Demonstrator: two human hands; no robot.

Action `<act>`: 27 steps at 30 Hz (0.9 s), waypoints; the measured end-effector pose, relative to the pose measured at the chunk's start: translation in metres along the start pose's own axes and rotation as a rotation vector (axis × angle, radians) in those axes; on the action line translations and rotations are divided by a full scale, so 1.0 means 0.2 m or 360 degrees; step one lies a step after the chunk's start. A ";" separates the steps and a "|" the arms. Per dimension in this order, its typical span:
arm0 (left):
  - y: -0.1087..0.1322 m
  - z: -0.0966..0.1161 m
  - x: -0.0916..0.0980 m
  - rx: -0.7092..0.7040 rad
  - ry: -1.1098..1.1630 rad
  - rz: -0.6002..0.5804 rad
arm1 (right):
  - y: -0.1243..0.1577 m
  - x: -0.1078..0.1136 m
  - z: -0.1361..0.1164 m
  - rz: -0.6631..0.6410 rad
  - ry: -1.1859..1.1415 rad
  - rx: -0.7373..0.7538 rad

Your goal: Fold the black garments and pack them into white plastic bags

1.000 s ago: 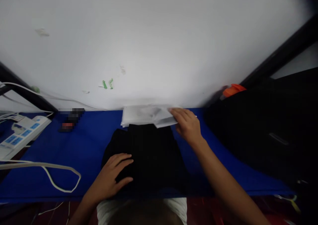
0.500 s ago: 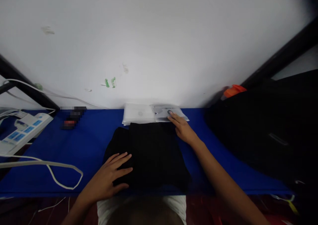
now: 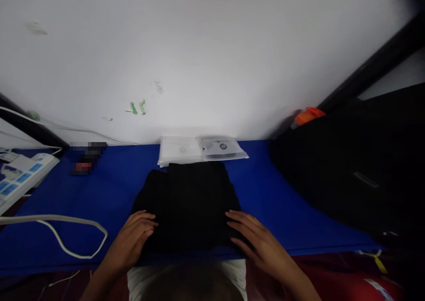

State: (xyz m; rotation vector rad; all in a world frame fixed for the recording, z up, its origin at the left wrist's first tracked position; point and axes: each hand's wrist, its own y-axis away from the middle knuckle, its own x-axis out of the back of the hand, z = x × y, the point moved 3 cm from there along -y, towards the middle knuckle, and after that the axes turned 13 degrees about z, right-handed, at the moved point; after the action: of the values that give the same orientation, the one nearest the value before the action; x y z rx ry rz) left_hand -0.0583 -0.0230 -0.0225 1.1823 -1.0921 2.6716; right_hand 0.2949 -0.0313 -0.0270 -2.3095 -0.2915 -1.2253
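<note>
A folded black garment (image 3: 187, 201) lies on the blue table (image 3: 109, 194) right in front of me. My left hand (image 3: 133, 241) rests on its near left corner, fingers stretched out flat. My right hand (image 3: 257, 243) lies on its near right edge, fingers also spread and flat. Neither hand grips anything. Behind the garment, against the white wall, sit a stack of white plastic bags (image 3: 179, 149) and a clear packet with a dark round label (image 3: 223, 148).
A white power strip (image 3: 16, 177) and a looping white cable (image 3: 66, 237) lie at the left. A small dark object with a red part (image 3: 83, 164) sits near the wall. A large black bag (image 3: 352, 168) with an orange cap (image 3: 307, 115) fills the right side.
My right hand left the clear packet at the back and came down to the garment's near right edge. My left hand slid a little nearer and to the left.
</note>
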 end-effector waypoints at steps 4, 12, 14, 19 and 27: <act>-0.10 0.00 -0.01 0.0017 -0.0070 0.0200 | -0.06 0.06 0.04 0.0092 -0.0161 -0.0047; -0.48 -0.23 -0.09 0.0143 -0.0673 0.0237 | -0.53 0.03 0.29 0.0523 0.0220 -0.0153; -0.57 -0.26 -0.14 0.0272 -0.0734 0.0036 | -0.65 -0.02 0.35 0.0489 0.0386 -0.0238; -0.68 -0.26 -0.29 0.0332 -0.0709 -0.0333 | -0.82 -0.10 0.39 0.0440 0.0547 -0.0279; -0.67 -0.23 -0.31 0.0319 -0.0622 -0.0302 | -0.86 -0.15 0.34 0.0439 0.0467 -0.0158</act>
State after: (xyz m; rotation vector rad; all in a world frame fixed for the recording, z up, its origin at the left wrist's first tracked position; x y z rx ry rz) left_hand -0.0064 0.1221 -0.0051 1.8002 -0.7024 2.5120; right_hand 0.2550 0.1516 -0.0257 -2.1227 0.1889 -1.4335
